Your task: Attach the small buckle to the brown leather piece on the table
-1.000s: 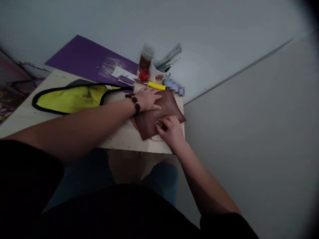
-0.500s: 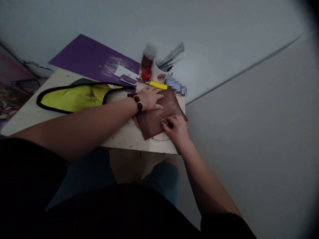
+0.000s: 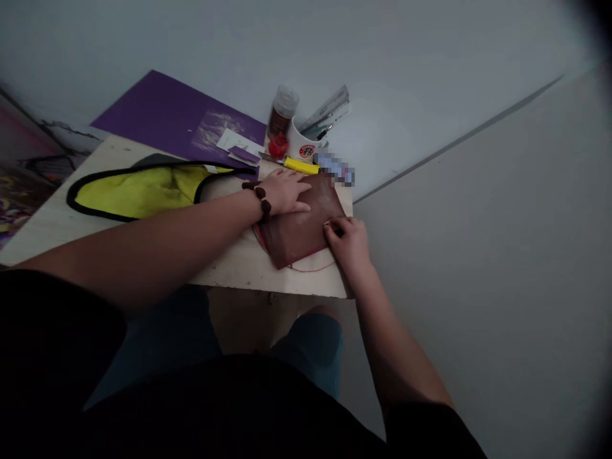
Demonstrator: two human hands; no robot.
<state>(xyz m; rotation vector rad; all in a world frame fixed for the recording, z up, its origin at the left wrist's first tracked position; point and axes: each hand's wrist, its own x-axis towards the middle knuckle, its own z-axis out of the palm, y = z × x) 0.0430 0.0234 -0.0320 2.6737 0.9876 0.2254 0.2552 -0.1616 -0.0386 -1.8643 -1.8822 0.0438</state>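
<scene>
A dark reddish-brown sheet [image 3: 306,233], leather-like, lies flat near the right end of the table. My left hand [image 3: 283,191] rests flat on its upper left part, fingers spread, with a dark beaded band at the wrist. At the sheet's right side my right hand [image 3: 348,239] is closed in a pinch; a small pale bit shows at the fingertips, too small to name. Beneath the sheet's lower edge a thin red curved line [image 3: 313,270] shows on the table top.
Behind the sheet stand a white mug [image 3: 302,145] holding rulers and a pen, a clear-topped bottle [image 3: 282,111], a red object [image 3: 278,146] and a yellow-handled tool [image 3: 301,166]. A yellow black-edged cloth piece [image 3: 138,191] lies left, a purple board [image 3: 167,108] behind it. The wall borders the table [image 3: 239,274].
My right hand has slid right across the sheet to near its right edge, still pinched. My left hand stays flat on the sheet. The view has shifted slightly.
</scene>
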